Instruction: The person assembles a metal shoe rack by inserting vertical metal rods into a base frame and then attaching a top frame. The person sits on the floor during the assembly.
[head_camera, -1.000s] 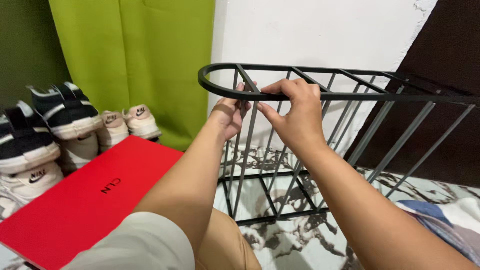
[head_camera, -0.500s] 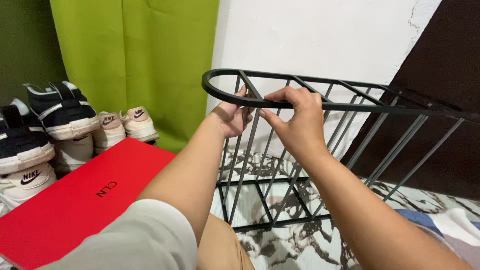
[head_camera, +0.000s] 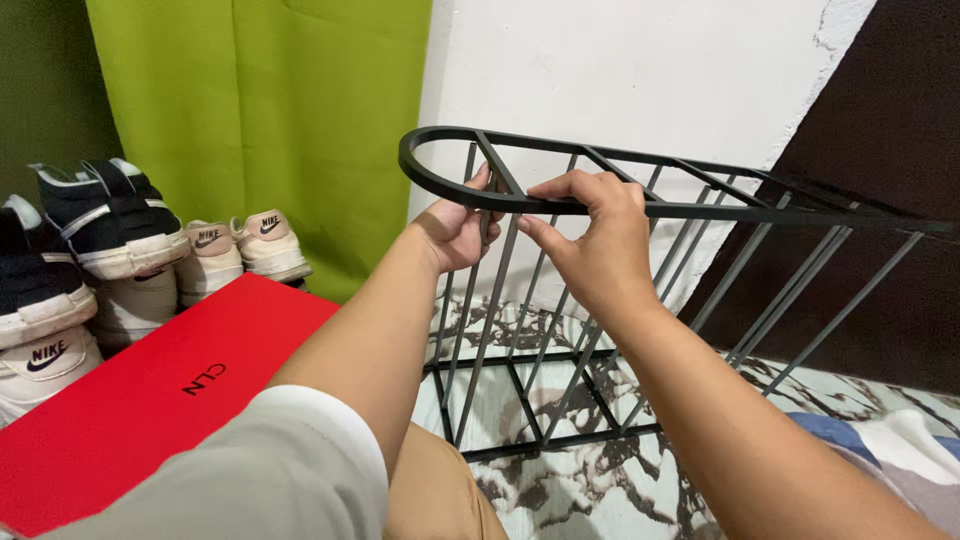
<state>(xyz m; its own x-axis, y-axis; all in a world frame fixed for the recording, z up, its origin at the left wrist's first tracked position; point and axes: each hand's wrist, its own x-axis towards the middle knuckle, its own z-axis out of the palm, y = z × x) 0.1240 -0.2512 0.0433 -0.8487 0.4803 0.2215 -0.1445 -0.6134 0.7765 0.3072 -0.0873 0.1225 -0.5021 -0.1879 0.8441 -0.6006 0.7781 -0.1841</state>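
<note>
Both hands on the black rack (head_camera: 620, 300) right now: left hand (head_camera: 455, 230) curled round its rounded top end, right hand (head_camera: 590, 240) pinching the top rail just beside it. The rack stands on the marbled floor (head_camera: 560, 500), right of the red box (head_camera: 130, 400). Needs steady holding, I'd say.

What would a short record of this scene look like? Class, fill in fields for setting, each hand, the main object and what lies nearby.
setting: floor with a black-and-white marbled pattern, beside a white wall and a green curtain
left hand: under the rounded end of the black metal rack, fingers on the rim
right hand: gripping the rack's top rail from above
rack: tilted, slanted bars running down to the floor
nearby: red flat box at left; black-and-white and cream sneakers stacked behind it
</note>
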